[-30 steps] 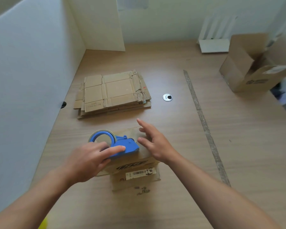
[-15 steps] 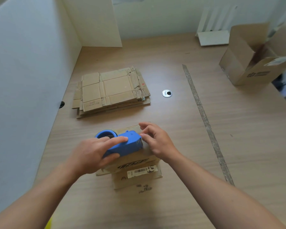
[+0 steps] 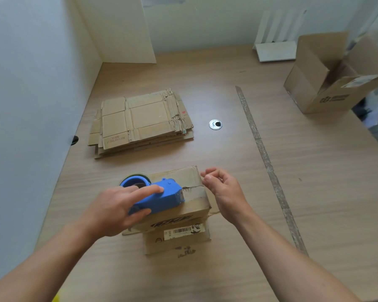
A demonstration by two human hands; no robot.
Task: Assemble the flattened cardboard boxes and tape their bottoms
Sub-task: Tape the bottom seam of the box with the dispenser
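While left hand (image 3: 116, 208) clamps blue plastic dispenser (image 3: 162, 198) atop creased box (image 3: 194, 178), right hand (image 3: 225, 190) grip slack.

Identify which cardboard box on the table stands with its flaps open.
The large box at the far right edge. The small box under the blue tape dispenser is closed on top, and the stack lies flattened.

A small brown cardboard box (image 3: 189, 176) stands seam-up, a blue tape dispenser (image 3: 162, 198) lying across its top; flattened boxes (image 3: 140, 118) sit stacked behind.
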